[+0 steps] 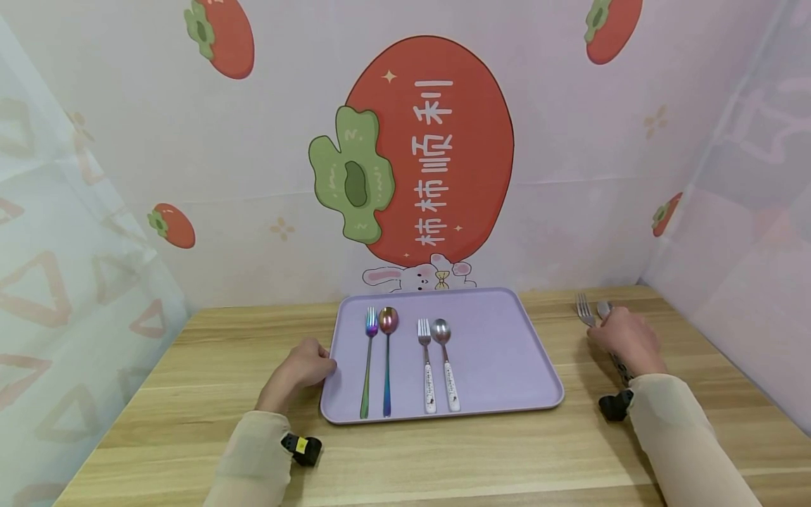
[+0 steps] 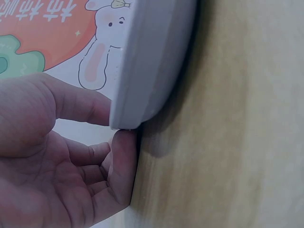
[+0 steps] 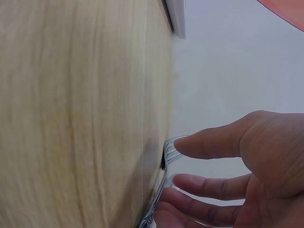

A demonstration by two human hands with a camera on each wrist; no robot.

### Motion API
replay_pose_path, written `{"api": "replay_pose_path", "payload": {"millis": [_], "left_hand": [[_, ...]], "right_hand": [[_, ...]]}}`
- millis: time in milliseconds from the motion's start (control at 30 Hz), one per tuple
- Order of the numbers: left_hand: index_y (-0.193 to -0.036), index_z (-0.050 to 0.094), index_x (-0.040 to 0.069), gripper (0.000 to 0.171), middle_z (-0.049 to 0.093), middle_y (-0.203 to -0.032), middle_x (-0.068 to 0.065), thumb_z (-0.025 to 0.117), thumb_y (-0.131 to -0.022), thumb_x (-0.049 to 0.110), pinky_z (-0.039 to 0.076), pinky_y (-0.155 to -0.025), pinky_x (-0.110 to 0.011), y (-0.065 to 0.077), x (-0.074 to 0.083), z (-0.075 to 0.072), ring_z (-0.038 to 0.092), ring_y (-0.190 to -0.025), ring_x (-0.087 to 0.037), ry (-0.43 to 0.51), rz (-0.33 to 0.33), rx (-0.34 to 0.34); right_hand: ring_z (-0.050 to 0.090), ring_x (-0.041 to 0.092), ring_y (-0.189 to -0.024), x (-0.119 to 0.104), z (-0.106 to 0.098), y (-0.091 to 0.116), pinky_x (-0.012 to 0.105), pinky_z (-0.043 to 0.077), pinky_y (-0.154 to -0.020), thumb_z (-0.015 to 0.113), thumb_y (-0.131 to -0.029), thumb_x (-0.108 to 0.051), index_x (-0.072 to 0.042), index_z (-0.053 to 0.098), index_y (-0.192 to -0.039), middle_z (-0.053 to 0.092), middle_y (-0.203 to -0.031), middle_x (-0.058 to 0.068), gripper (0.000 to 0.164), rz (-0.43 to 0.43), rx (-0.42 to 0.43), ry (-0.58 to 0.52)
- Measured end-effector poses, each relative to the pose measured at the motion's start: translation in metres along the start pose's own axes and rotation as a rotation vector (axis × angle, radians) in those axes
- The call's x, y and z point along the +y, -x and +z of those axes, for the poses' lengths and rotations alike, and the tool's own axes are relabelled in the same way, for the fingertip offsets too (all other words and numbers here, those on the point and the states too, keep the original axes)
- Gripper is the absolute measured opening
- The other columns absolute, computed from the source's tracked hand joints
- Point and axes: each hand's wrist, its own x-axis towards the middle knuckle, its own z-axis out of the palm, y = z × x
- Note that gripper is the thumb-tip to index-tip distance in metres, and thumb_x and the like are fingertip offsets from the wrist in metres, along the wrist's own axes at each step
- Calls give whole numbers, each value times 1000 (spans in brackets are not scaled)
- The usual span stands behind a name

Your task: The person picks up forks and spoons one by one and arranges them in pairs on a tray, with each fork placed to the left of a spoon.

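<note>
My left hand (image 1: 305, 362) pinches the left rim of a lilac tray (image 1: 500, 359); in the left wrist view the thumb lies over the rim and a finger is under it. On the tray lie a rainbow-coloured fork (image 1: 372, 325) and spoon (image 1: 388, 321), then a fork (image 1: 430, 387) and spoon (image 1: 452, 387) with white patterned handles. At the table's right, my right hand (image 1: 630, 341) reaches down over a silver fork (image 1: 584, 308) and a silver spoon (image 1: 604, 308). Its thumb and fingers stand apart around the fork (image 3: 171, 153) in the right wrist view; the hand hides much of both handles.
The wooden table (image 1: 494, 458) ends against a back cloth (image 1: 570, 141) printed with persimmons and a rabbit. Cloth walls also stand at the left and right sides. A small black camera sits on each wrist.
</note>
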Motion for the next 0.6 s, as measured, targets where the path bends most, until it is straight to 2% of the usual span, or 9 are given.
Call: {"api": "replay_pose_path", "payload": {"millis": [333, 600], "left_hand": [[-59, 43, 12, 28, 41, -57, 1, 56, -83, 2, 33, -51, -26, 0, -1, 1, 40, -54, -13, -6, 6, 1], [-59, 43, 13, 29, 41, -57, 2, 56, -82, 2, 32, -51, -25, -1, -1, 1, 39, -54, -12, -8, 13, 3]], "right_hand": [[46, 23, -56, 0, 0, 0, 33, 36, -47, 56, -86, -22, -14, 46, -60, 45, -62, 6, 29, 26, -16, 28], [50, 27, -61, 1, 1, -3, 37, 40, -50, 56, -85, -21, -4, 51, -70, 50, -68, 13, 23, 35, -25, 66]]}}
